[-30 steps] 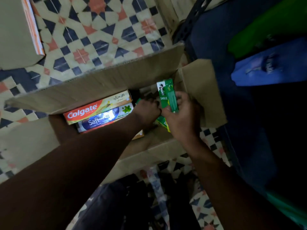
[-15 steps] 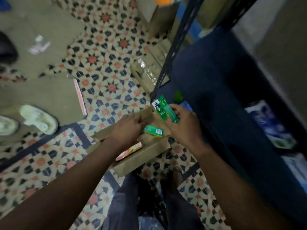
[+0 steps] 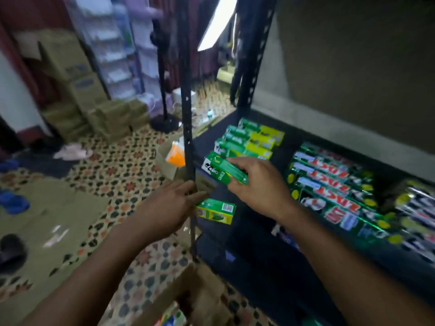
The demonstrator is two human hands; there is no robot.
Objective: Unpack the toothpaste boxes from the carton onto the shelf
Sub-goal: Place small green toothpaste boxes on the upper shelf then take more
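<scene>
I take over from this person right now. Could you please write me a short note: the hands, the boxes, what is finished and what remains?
Right hand grips a green Darlie toothpaste box above the dark metal shelf, beside the row of green boxes already lying there.
Left hand holds a smaller green-and-yellow box by the black front post.
Done: one green row is on the shelf.
Left: set down both held boxes, then empty the brown cardboard carton on the floor below; its contents barely show.

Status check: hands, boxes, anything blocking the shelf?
Right hand grips Darlie box at shelf edge, near green row. Left hand holds smaller green box. Upright post right at its fingers.
</scene>
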